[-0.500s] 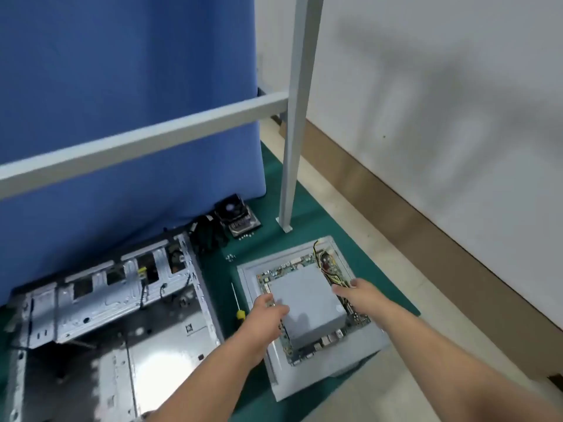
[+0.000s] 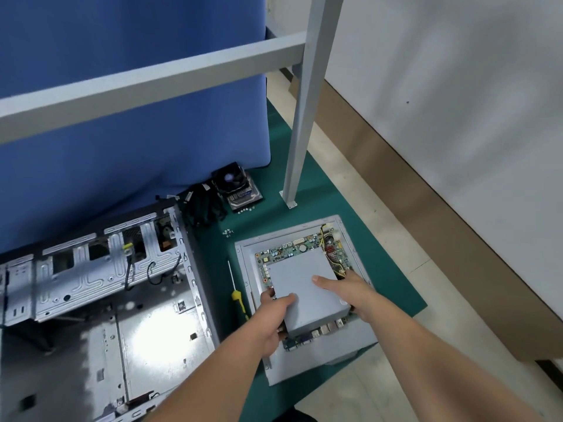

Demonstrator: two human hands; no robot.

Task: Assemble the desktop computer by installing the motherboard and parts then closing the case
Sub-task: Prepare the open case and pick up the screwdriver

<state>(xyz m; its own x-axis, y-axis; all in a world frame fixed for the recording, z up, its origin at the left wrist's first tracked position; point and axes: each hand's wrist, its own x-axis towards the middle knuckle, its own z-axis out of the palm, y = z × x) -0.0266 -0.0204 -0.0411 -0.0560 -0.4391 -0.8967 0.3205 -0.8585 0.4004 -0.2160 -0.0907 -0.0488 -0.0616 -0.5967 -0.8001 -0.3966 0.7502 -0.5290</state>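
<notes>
A grey metal box, the power supply, lies on top of the green motherboard, which rests on the grey case side panel at the table's right. My left hand clasps the box's near left edge, thumb on top. My right hand holds its right side, thumb across the top face. Yellow and black cables run from the box's far right corner. The open computer case lies on its side to the left, its floor bare.
A yellow-handled screwdriver lies between case and panel. A cooler fan, black cables and small screws sit at the back. A grey frame post stands behind the panel. The green mat's edge is close on the right.
Both hands have closed in on the grey box, thumbs now over its top face. The view has dropped closer to the table.
</notes>
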